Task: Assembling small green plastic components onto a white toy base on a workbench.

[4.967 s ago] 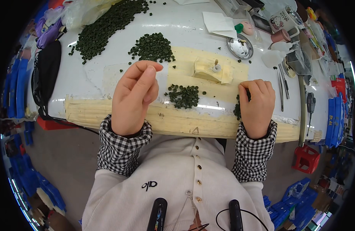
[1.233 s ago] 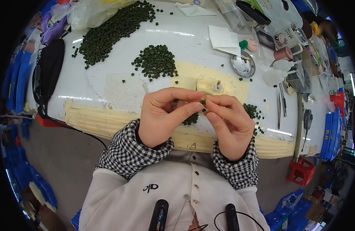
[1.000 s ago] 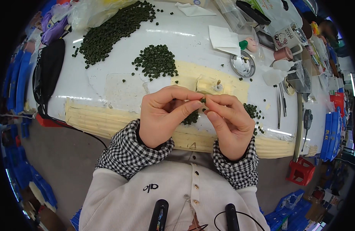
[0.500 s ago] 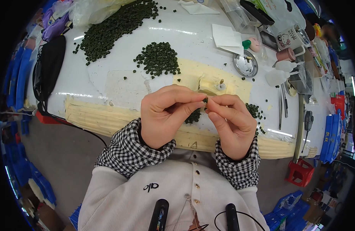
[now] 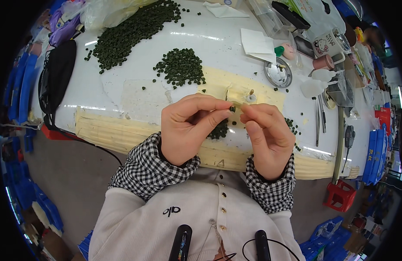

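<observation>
My left hand (image 5: 183, 126) pinches a small dark green ridged piece (image 5: 232, 109) between thumb and forefinger. Close to its right, my right hand (image 5: 270, 135) has bent fingers, with thumb and forefinger apart and nothing visible between them. Both hands hover over the near part of the white table. Under the left fingertips lies a small pile of dark green pieces (image 5: 219, 130), partly hidden by that hand. Just beyond the fingertips, a small white holder with a brown tip (image 5: 251, 96) stands on a yellowish sheet (image 5: 214, 78).
A medium heap of green pieces (image 5: 181, 67) and a larger heap (image 5: 127, 39) lie beyond my left hand. More pieces (image 5: 290, 125) are scattered at right. Further right are a round metal lid (image 5: 278, 73), tweezers (image 5: 316, 122) and white squeeze bottles (image 5: 313, 87). A wooden strip (image 5: 118, 128) edges the table.
My right fingers have come off the green piece and moved slightly right, the thumb parting from the forefinger. My left hand keeps its pinch almost in place.
</observation>
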